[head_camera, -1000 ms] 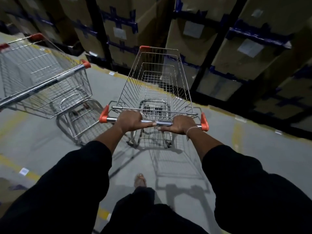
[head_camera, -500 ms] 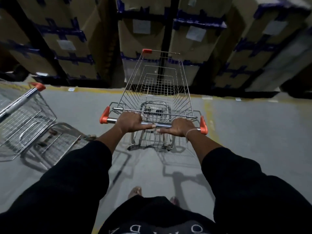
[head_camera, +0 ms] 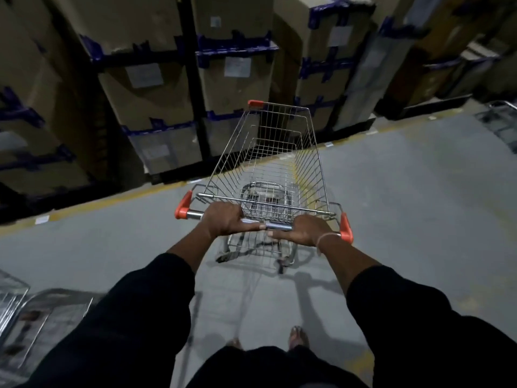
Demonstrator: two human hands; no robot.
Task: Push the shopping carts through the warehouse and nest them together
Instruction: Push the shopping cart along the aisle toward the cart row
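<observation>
Tall racking (head_camera: pixel 193 79) stacked with taped cardboard boxes (head_camera: pixel 156 96) fills the far side of the warehouse, with a yellow line (head_camera: pixel 92 204) marking its foot on the grey concrete floor (head_camera: pixel 405 208). In the middle of the aisle stands the empty wire shopping cart (head_camera: pixel 268 169) being pushed, its nose angled toward the racking; a second cart (head_camera: pixel 36 320) shows blurred at the lower left edge, well apart from it, and part of another cart (head_camera: pixel 500 121) sits at the far right. The step in hand looks like steering the pushed cart through the aisle, with nesting not yet done. The next move likely calls for swinging its nose round to line up squarely behind another cart's rear before driving it in. Both arms reach forward in dark sleeves. The left hand (head_camera: pixel 228 223) and the right hand (head_camera: pixel 303 231) each wrap the chrome handle bar (head_camera: pixel 275 224) from above, knuckles up, thumbs pointing inward along the bar, set between its orange end caps (head_camera: pixel 182 208).
</observation>
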